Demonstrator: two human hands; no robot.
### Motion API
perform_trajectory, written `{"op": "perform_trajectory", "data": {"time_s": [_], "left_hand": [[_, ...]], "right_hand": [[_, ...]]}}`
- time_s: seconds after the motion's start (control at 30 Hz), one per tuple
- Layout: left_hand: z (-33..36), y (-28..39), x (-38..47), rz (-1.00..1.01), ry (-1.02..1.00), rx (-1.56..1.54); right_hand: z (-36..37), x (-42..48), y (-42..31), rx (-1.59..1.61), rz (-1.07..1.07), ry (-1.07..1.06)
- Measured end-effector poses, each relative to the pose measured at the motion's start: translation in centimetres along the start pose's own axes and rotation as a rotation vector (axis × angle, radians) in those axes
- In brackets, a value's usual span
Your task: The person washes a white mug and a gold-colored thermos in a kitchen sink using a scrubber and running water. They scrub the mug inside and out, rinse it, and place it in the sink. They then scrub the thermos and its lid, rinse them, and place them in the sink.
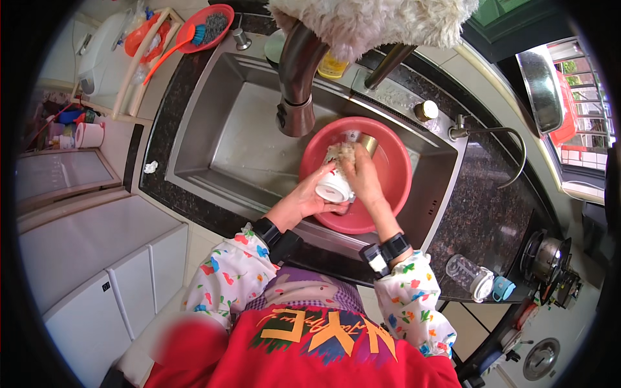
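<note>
My left hand (306,195) holds a white cup (334,186) with red marks, tilted so its base faces me. Against the cup's far side, my right hand (363,175) presses a pale, wet scrubbing cloth or sponge (343,153); its exact kind is unclear. Both hands are over a red plastic basin (399,186) that stands in the stainless steel sink (237,131). Behind my right fingers, a gold-coloured cylindrical item (369,144) lies in the basin, partly hidden. My left fingers and palm hide part of the cup's side.
A faucet (297,114) hangs over the sink, left of the basin. On the right counter are a clear bottle (463,271) and a blue cup (503,288). A red bowl (184,36) at back left holds an orange-handled brush (167,60) and steel wool (214,26).
</note>
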State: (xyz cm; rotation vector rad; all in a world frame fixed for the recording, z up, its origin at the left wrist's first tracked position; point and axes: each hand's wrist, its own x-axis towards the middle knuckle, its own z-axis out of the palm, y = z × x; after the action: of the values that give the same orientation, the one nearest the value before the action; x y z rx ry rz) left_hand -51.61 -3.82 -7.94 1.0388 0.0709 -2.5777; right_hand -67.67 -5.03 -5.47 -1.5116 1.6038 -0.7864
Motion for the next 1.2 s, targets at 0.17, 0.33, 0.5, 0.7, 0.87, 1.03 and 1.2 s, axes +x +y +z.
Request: {"op": "perform_trajectory", "data": {"time_s": [0.17, 0.33, 0.5, 0.7, 0.87, 1.03, 1.2], "left_hand": [[0.3, -0.6, 0.5, 0.129, 0.052, -0.16], [0.8, -0.8, 1.1, 0.178, -0.005, -0.35], [2.2, -1.9, -0.3, 0.139, 0.029, -0.307], [-1.1, -1.8, 1.1, 0.12, 0.03, -0.29], [-0.9, -0.2, -2.2, 0.019, 0.168, 0.092], [-0.6, 1.8, -3.9, 0.148, -0.121, 0.381], [-0.9, 2.0, -3.5, 0.302, -0.144, 0.44]], "right_hand": [[2.0, -4.1, -1.9, -0.039, -0.142, 0.094], [2.4, -6.5, -3.4, -0.321, -0.336, -0.015], [0.2, -5.6, -1.7, -0.372, -0.542, -0.145], [1.4, -3.9, -2.7, -0.088, -0.494, -0.051], [-2.0, -1.9, -2.6, 0.429, 0.082, 0.108], [-5.0, -1.8, -0.6, 0.677, 0.305, 0.024], [-3.4, -4.1, -3.2, 0.345, 0.189, -0.236]]}}
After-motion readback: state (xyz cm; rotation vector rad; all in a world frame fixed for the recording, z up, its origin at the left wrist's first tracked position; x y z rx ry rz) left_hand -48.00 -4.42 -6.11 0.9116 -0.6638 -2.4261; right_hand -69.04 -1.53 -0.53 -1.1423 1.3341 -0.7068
